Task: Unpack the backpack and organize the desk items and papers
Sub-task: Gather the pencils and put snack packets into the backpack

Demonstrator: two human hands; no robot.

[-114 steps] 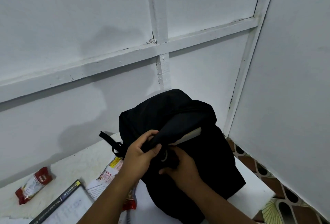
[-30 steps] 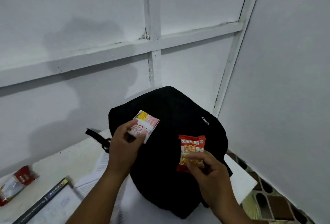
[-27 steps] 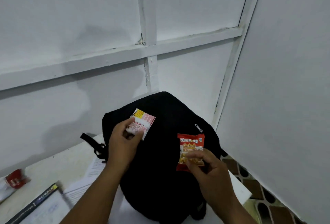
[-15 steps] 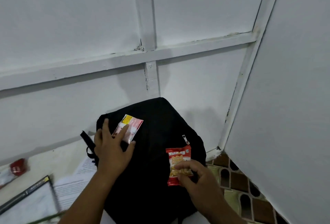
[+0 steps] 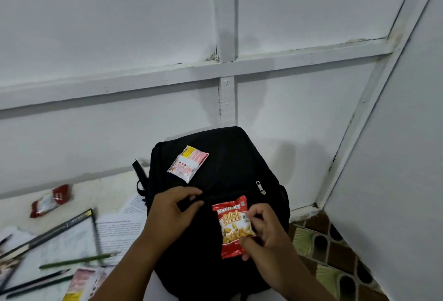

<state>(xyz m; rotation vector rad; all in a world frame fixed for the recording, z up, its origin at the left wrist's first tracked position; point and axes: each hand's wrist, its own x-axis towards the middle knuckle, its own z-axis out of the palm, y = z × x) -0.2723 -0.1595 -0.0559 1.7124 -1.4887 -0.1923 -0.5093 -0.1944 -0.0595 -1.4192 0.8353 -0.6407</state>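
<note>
My right hand (image 5: 261,231) pinches the peanut packet (image 5: 233,225) over the backpack (image 5: 225,180); my left hand (image 5: 171,212) pinches its zipper seam. The packet looks light, crinkly, slippery: best held by its edge.

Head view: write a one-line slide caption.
Right hand holds a peanut packet over the black backpack; left hand pinches its zipper seam.
</note>
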